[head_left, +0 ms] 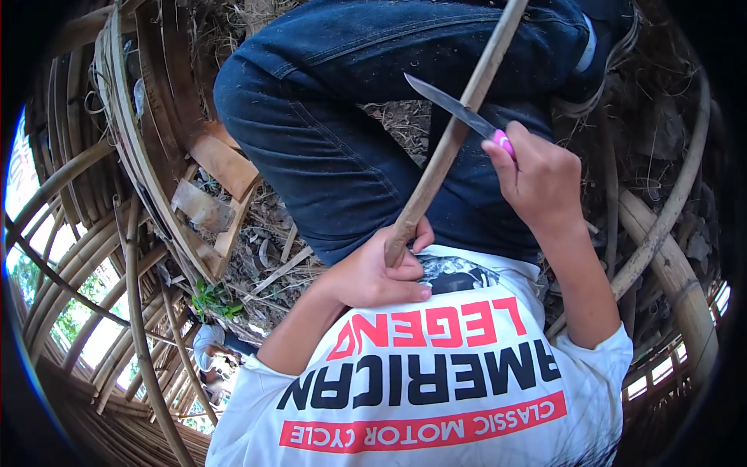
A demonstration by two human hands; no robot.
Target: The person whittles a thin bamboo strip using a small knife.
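Observation:
My left hand (pixel 381 272) is closed round the near end of a long wooden strip (pixel 438 167), likely split bamboo, close to my belly. The strip slants up and to the right across my legs and leaves the picture at the top. In my right hand (pixel 541 171) is a knife with a pink handle (pixel 503 145), the fingers wrapped round it. Its dark, pointed blade (pixel 443 100) crosses the strip above its middle, the tip pointing up and left. Whether the edge bites into the wood cannot be made out.
My bent legs in dark jeans (pixel 311 148) lie under the strip. Wooden offcuts (pixel 224 165) rest on littered ground at the left, beside long bamboo strips (pixel 128 140). A thick bamboo pole (pixel 673 280) lies at the right. Another person (pixel 210 346) is farther off at lower left.

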